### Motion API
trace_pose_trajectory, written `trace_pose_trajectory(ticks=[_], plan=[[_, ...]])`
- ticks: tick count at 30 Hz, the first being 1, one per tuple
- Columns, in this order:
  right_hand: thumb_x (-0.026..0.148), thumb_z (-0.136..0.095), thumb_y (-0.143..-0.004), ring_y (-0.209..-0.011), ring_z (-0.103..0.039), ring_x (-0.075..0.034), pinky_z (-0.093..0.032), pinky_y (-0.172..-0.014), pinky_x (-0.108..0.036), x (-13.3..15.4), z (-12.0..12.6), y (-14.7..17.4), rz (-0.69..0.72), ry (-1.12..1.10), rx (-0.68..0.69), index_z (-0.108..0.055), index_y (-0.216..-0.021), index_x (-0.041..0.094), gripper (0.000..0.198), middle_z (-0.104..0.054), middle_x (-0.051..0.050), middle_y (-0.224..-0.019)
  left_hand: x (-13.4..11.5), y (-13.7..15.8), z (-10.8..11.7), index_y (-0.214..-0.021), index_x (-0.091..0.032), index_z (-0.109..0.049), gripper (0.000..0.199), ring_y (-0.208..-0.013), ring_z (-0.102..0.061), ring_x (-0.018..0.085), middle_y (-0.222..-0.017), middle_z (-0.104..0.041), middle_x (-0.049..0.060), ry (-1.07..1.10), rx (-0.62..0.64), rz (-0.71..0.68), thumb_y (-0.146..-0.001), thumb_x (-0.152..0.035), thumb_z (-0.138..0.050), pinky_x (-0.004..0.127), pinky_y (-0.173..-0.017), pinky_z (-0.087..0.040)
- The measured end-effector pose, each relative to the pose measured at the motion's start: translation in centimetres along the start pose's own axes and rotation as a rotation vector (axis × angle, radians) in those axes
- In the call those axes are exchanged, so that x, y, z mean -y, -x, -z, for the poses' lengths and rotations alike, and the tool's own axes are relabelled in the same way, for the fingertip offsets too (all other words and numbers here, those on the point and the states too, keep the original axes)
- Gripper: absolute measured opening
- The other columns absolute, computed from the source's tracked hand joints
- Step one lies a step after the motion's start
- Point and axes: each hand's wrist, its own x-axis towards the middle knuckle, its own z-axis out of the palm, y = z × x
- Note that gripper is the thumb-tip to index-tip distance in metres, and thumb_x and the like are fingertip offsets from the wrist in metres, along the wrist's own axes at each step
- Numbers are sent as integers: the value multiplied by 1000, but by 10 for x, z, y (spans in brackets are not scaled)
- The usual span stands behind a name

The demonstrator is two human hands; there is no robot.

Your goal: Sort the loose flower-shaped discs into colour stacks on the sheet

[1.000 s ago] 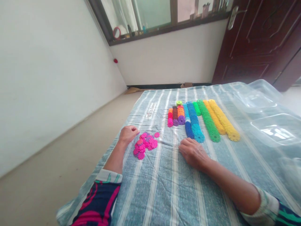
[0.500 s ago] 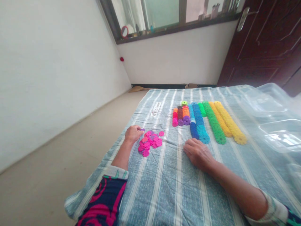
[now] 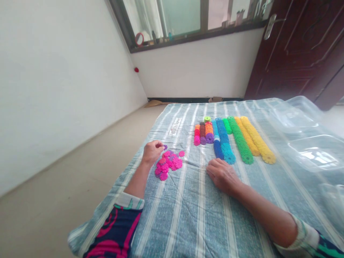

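In the head view my left hand (image 3: 153, 152) pinches a purple notched plastic disc (image 3: 165, 147) by its edge, just above the cloth. Right below it lies a loose pile of pink discs (image 3: 168, 164) with some purple ones mixed in. A single pink disc (image 3: 181, 153) rests apart at the pile's right. My right hand (image 3: 221, 175) lies on the cloth with its fingers curled; anything inside them is hidden. Beyond its fingertips lie rows of stacked discs: a blue row (image 3: 225, 139), a green row (image 3: 241, 141), a yellow row (image 3: 258, 139) and shorter mixed-colour rows (image 3: 202, 134).
A striped blue-grey cloth (image 3: 185, 215) covers the table. Clear plastic containers (image 3: 317, 152) stand along the right side. Bare floor (image 3: 67, 200) lies past the left table edge. Behind are a wall, a window ledge and a dark red door (image 3: 301, 46).
My left hand has lifted slightly, and the purple disc in its fingers shows more clearly. My right hand stays in place on the cloth. The whole view has shifted a little.
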Motion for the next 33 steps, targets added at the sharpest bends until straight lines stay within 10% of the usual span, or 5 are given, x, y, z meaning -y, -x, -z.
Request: trace_pose_trajectory(ticks=[8, 18, 33], plan=[[13, -53, -93, -74, -46, -16, -28, -66, -30, 1, 1, -3, -27, 13, 48, -59, -68, 18, 26, -57, -3, -74, -67, 19, -41, -68, -17, -66, 8, -63, -56, 13, -63, -63, -1, 40, 279, -221, -72, -21, -60, 24, -64, -44], [13, -57, -92, -74, -45, -17, -26, -65, -31, 2, -1, -5, -41, 32, 86, -62, -71, 17, 22, -59, -3, -76, -104, -2, -119, -69, -17, -69, 16, -72, -59, 14, -74, -66, 3, -168, 268, -436, -75, -9, -55, 25, -72, -45], [13, -59, -89, -75, -46, -18, -26, -65, -32, 2, 2, -9, -32, 39, 97, -62, -71, 17, 19, -59, -4, -77, -110, -13, -134, -84, -19, -74, 19, -85, -63, 19, -90, -67, 8, -422, 235, -408, -81, -16, -56, 29, -76, -48]])
